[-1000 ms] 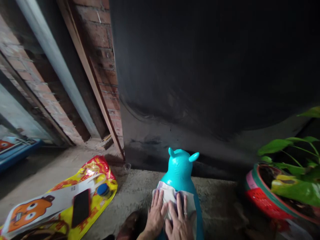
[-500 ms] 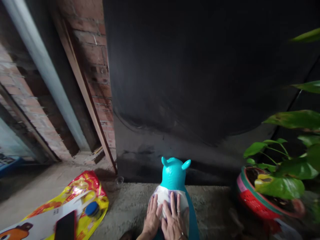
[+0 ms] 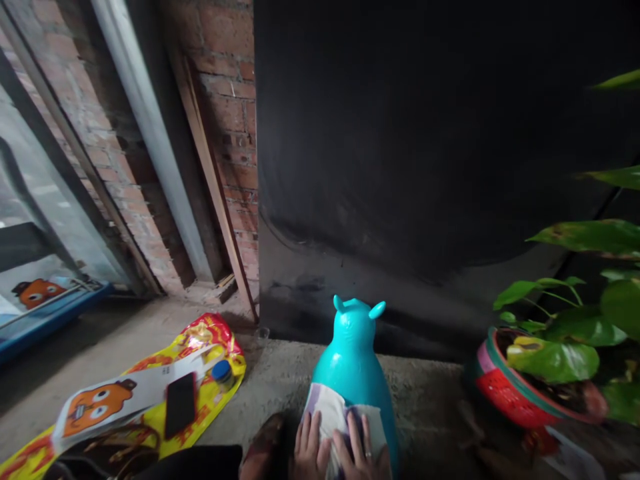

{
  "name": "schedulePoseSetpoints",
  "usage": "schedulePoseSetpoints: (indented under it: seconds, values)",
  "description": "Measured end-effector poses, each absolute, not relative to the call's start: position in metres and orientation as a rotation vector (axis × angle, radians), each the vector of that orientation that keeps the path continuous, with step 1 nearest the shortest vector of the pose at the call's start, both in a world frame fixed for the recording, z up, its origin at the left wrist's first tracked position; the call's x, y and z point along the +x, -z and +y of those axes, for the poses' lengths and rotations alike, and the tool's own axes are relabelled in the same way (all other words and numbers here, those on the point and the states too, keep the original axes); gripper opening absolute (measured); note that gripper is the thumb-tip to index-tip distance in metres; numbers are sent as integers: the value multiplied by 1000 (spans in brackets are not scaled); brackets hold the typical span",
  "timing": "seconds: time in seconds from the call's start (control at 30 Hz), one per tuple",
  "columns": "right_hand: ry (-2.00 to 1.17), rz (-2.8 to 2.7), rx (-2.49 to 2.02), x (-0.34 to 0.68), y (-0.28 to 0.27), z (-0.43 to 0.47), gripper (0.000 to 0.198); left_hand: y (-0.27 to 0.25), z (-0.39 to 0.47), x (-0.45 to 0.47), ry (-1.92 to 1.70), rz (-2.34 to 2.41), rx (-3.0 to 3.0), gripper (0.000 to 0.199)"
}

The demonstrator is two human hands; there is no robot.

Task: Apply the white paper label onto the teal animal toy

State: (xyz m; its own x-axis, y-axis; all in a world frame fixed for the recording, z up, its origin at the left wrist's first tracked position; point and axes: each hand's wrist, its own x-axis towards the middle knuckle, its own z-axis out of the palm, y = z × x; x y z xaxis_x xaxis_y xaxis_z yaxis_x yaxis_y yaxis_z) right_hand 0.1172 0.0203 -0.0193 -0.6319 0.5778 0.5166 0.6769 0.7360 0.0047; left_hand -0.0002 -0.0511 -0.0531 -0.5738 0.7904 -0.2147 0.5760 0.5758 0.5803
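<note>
A turquoise inflatable animal toy with two ears stands on the floor in the lower middle, its head by the black panel. Over its back lies a white cloth with purple edging. My left hand rests flat on the cloth, fingers stretched out. Beside it, my right hand, with a ring on one finger, also presses flat on the cloth with its fingers a little apart. The wrists are cut off by the bottom edge of the view.
On the left, a yellow and red plastic bag lies under a phone, a blue-capped jar and a card with an orange cartoon face. A potted plant stands right. A black panel rises behind.
Both hands and the cloth have slid back along the toy toward me, baring more of its turquoise back. The view has shifted, showing more of the left side and a shoe.
</note>
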Motion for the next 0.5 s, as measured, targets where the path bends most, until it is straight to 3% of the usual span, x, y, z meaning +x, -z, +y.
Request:
schedulePoseSetpoints:
  seconds: [0.1,0.27,0.5]
  values:
    - [171,-2560,-927,109,11,29,29,46,-45,-12,-667,2264,1147,44]
    - [-49,-2732,-948,90,-2,52,46,38,-16,-30,-835,2254,775,66]
    - [-184,-2798,-888,50,-15,102,51,37,35,-74,-978,2162,733,73]
